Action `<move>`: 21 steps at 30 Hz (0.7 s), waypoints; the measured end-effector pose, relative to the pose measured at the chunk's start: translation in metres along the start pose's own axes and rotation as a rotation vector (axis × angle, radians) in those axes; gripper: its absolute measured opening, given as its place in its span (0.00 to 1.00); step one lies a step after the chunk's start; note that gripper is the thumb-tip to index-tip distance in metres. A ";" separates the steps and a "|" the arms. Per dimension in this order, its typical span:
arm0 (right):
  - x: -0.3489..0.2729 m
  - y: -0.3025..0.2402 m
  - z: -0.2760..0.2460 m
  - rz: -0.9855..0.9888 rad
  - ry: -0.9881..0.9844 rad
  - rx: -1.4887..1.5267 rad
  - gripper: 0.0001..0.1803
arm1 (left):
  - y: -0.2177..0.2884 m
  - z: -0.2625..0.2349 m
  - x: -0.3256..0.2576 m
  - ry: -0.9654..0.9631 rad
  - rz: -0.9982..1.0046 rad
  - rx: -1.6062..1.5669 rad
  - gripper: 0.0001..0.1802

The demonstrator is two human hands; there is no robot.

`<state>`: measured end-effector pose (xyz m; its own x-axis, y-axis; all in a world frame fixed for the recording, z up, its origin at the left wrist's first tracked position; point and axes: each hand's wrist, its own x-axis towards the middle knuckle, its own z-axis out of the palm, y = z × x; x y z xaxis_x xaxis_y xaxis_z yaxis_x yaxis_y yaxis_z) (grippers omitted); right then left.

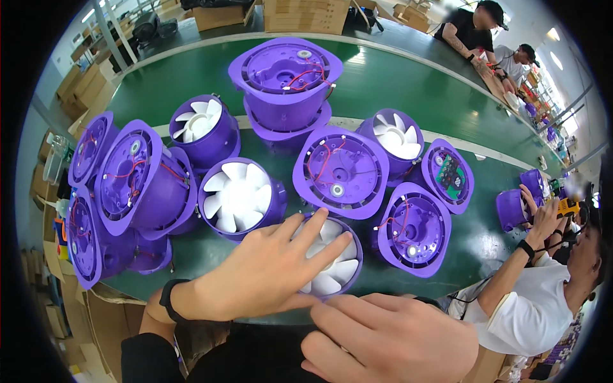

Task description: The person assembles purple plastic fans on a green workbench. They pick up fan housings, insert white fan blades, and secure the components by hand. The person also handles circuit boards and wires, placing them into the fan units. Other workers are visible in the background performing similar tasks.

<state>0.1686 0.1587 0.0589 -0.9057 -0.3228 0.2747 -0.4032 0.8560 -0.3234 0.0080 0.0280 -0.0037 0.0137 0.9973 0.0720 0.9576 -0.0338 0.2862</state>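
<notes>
Your left hand (268, 271) lies flat, fingers spread and released, across the white blades of a purple fan housing (332, 268) at the near edge of the green conveyor belt (383, 83). Your right hand (389, 338) rests just beside that housing, nearer you, fingers loosely curled and holding nothing. Behind the housing stands a second white-bladed fan unit (239, 198); to its right, a wired purple shell (412, 230).

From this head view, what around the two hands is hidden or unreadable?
- Fan housing: much of its white blades lies under the left hand.
- Right hand: its wrist is cut off by the lower edge.
- Circuit board: too small to read parts.
- Far co-worker's hands: blurred by fisheye rim.
</notes>
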 end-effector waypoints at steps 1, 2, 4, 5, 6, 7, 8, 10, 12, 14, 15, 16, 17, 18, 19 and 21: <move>0.002 0.001 0.000 -0.017 -0.009 0.012 0.10 | -0.002 0.000 0.000 0.005 0.007 -0.008 0.50; 0.003 0.003 -0.001 -0.030 -0.019 0.027 0.10 | -0.004 0.001 -0.001 0.010 0.014 -0.015 0.51; 0.003 0.002 -0.008 -0.043 -0.036 0.033 0.10 | -0.005 -0.002 -0.001 -0.020 -0.002 -0.034 0.52; 0.005 -0.001 -0.014 -0.041 -0.048 0.027 0.10 | -0.004 -0.004 0.001 -0.031 0.006 -0.044 0.53; 0.005 0.001 -0.016 -0.043 -0.054 0.041 0.10 | -0.005 -0.006 0.001 -0.039 -0.019 -0.050 0.53; 0.006 0.002 -0.020 -0.044 -0.062 0.054 0.10 | -0.005 -0.009 0.001 -0.047 -0.043 -0.056 0.52; 0.005 0.004 -0.023 -0.035 -0.069 0.065 0.10 | -0.006 -0.011 0.001 -0.054 -0.066 -0.062 0.52; 0.006 0.011 -0.026 -0.024 -0.081 0.097 0.11 | -0.007 -0.017 -0.005 -0.034 -0.098 -0.036 0.49; 0.005 0.018 -0.032 0.032 -0.092 0.115 0.11 | -0.011 -0.019 -0.008 -0.006 -0.154 0.020 0.43; 0.002 0.023 -0.041 0.164 -0.104 0.105 0.10 | -0.018 -0.025 -0.006 0.041 -0.150 0.052 0.36; 0.005 0.028 -0.042 0.212 -0.115 0.108 0.10 | -0.023 -0.024 -0.010 0.058 -0.160 0.029 0.35; 0.010 0.030 -0.044 0.274 -0.117 0.098 0.10 | -0.026 -0.025 -0.013 0.026 -0.182 0.026 0.34; 0.011 0.036 -0.041 0.287 -0.104 0.113 0.09 | -0.028 -0.027 -0.016 -0.006 -0.204 0.022 0.33; 0.009 0.035 -0.044 0.327 -0.084 0.103 0.09 | -0.028 -0.031 -0.014 -0.029 -0.192 0.016 0.32; 0.007 0.033 -0.048 0.368 -0.063 0.094 0.08 | -0.028 -0.032 -0.013 -0.038 -0.169 -0.017 0.31; 0.008 0.033 -0.050 0.429 -0.063 0.104 0.08 | -0.028 -0.033 -0.013 -0.064 -0.147 -0.076 0.30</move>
<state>0.1546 0.2040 0.0956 -0.9988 0.0257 0.0416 0.0022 0.8739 -0.4861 -0.0286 0.0144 0.0186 -0.1044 0.9939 -0.0365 0.9260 0.1106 0.3609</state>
